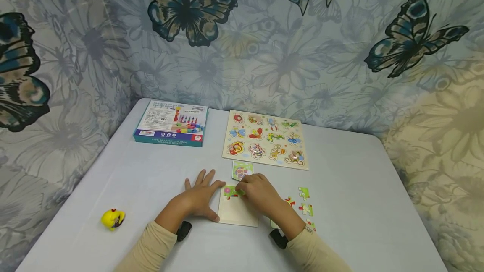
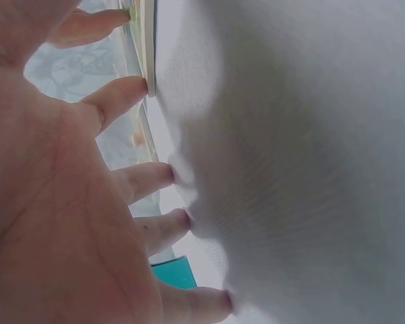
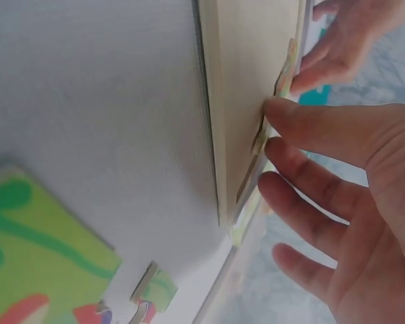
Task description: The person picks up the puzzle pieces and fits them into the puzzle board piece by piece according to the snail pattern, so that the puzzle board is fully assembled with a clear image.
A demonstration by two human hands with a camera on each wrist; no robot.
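Two bare hands are at a wooden puzzle tray point(image 1: 237, 216) in the middle of the table point(image 1: 348, 184), apart from each other. The left hand point(image 1: 198, 198) has its fingers spread, thumb and forefinger touching the tray's left edge near its two corners, the other fingertips resting on the table; the right hand point(image 1: 262, 194) pinches a puzzle piece point(image 3: 258, 142) between thumb and forefinger at the tray's far side. A green and pink corner piece point(image 1: 228, 192) lies in the tray's far left corner. Just beyond the tray's far edge, partly behind the right hand, is a small green picture card point(image 1: 239, 168). Loose jigsaw pieces point(image 1: 306, 210) lie beside the right forearm, on the side toward the table's right edge, some partly hidden. A black wrist camera point(image 1: 184, 231) sits at each beige sleeve point(image 1: 148, 249). Farther out, an insect puzzle board point(image 1: 246, 140), with three rows of four pictures, lies near the table's far edge; a beaded-boxes carton point(image 1: 172, 123) occupies the far left corner, and a yellow toy point(image 1: 110, 219) stands near the left edge. Butterfly-patterned fabric point(image 1: 287, 66) hangs behind.
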